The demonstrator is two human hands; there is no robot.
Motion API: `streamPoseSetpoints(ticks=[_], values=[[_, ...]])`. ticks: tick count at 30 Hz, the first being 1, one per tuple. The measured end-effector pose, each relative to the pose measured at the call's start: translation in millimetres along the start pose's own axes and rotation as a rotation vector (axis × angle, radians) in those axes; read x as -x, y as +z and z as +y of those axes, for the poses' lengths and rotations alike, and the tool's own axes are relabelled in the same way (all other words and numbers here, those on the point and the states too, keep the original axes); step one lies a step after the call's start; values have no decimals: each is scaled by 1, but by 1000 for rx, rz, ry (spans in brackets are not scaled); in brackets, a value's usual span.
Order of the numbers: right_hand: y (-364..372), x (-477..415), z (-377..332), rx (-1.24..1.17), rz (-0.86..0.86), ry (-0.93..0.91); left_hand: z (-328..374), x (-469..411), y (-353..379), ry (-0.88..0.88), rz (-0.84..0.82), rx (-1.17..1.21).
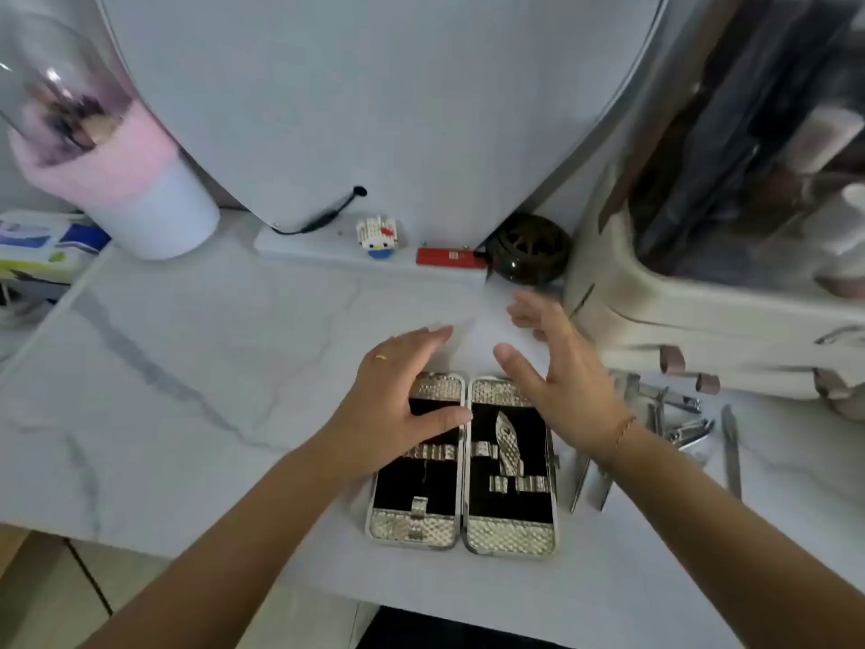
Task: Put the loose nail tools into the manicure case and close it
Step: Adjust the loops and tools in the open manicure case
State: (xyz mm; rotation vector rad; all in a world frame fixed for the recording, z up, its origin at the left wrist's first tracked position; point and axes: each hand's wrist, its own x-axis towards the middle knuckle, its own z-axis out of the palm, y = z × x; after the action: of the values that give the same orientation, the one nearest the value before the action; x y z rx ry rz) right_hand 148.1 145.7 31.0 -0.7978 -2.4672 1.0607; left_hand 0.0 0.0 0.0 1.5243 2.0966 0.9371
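The manicure case (461, 531) lies open flat on the white marble table, its two halves side by side with black lining and silver holding loops. Its slots hold no tools that I can see. Loose metal nail tools (674, 414) lie to the right of the case: nail clippers (690, 433), a long thin tool (731, 452) and tweezers (580, 484) beside the case's right edge. My left hand (398, 395) hovers over the top of the left half, fingers spread. Over the top of the right half floats my right hand (557, 367), also spread and holding nothing.
A large oval mirror (374, 86) stands at the back. A clear cosmetics organizer (702, 320) fills the right side. A pink and white domed container (121, 180) sits back left, next to boxes (42, 250). A toy figure (377, 236), red box (449, 257) and dark round dish (529, 250) line the back.
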Motion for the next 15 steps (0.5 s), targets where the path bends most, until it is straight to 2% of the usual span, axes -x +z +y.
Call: streamPoseSetpoints(ticks=[5,8,12,15], values=[[1,5,12,0,54,-76,-9,5,19,90,39,-74],[2,16,19,42,75,-119,-15,5,22,112,78,-27],[4,39,24,68,105,-108,-14,8,22,133,101,-95],[-2,61,33,84,207,-73,-12,11,21,79,102,-88]])
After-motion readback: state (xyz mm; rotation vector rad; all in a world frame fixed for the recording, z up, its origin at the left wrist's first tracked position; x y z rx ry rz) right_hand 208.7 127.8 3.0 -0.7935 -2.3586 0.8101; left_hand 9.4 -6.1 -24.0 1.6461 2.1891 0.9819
